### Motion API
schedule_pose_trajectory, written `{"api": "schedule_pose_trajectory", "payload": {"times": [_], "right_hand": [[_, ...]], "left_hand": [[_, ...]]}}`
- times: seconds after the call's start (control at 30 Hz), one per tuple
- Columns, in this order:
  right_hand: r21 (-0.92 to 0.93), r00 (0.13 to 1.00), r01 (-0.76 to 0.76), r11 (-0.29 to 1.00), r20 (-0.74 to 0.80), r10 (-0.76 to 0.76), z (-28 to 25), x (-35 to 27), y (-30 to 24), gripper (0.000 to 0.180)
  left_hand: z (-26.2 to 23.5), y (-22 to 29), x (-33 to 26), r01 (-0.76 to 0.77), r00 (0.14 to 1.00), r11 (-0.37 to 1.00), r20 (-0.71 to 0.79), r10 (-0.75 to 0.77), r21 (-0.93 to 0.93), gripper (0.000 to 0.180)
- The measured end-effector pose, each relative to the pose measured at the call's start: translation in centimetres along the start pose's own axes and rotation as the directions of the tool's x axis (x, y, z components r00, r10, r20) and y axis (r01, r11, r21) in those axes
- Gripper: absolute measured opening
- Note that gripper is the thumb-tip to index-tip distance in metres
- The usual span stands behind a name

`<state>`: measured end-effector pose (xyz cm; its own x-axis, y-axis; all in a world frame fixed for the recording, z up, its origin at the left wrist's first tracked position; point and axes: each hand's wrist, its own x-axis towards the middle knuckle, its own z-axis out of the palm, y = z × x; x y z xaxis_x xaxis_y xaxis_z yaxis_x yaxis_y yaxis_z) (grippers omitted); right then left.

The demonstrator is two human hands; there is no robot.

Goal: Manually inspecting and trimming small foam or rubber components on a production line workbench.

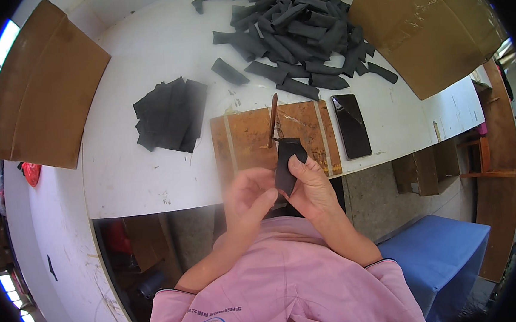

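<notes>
My right hand [313, 184] is closed on a small black fabric-like piece [285, 170], its thumb pressed on the piece's face. The piece is held upright over the table's near edge. Beside its lower left edge is my left hand [251, 191], blurred, with thumb and fingers apart; whether a fingertip touches the piece cannot be made out. Just beyond lies a worn brown wooden board [244, 132] with pale strips along its sides. A slim brown pointed rod [273, 118] rises from the board, its base close to the top of the black piece.
Flat black pieces [168, 116] are stacked to the left. A large heap of rolled or folded black pieces [296, 26] fills the back. A black phone [351, 124] lies right of the board. Cardboard boxes stand at left [43, 86] and right [425, 26]; a blue bin [435, 256] is below right.
</notes>
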<state>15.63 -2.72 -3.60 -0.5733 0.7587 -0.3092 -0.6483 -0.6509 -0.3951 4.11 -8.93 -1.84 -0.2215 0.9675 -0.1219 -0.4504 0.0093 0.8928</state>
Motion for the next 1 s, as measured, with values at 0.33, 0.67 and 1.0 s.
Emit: {"api": "schedule_pose_trajectory", "payload": {"times": [0.33, 0.67, 1.0], "right_hand": [[-0.045, 0.994, 0.103, 0.994, -0.016, -0.104, -0.35, -0.10, 0.19, 0.014], [-0.147, 0.975, 0.202, 0.968, -0.064, -0.213, -0.14, -0.08, 0.39, 0.009], [-0.147, 0.971, 0.218, 0.965, -0.072, -0.230, -0.14, 0.07, 0.64, 0.009]], "left_hand": [[-0.03, -0.57, -0.28, 0.000, 1.000, 0.999, -0.018, 0.001, 0.052, 0.019], [-0.21, -0.87, -0.08, 0.004, 0.999, 0.996, -0.041, -0.001, 0.092, 0.012], [-0.07, -0.93, 0.38, 0.006, 0.997, 0.987, -0.078, 0.007, 0.158, 0.010]]}}
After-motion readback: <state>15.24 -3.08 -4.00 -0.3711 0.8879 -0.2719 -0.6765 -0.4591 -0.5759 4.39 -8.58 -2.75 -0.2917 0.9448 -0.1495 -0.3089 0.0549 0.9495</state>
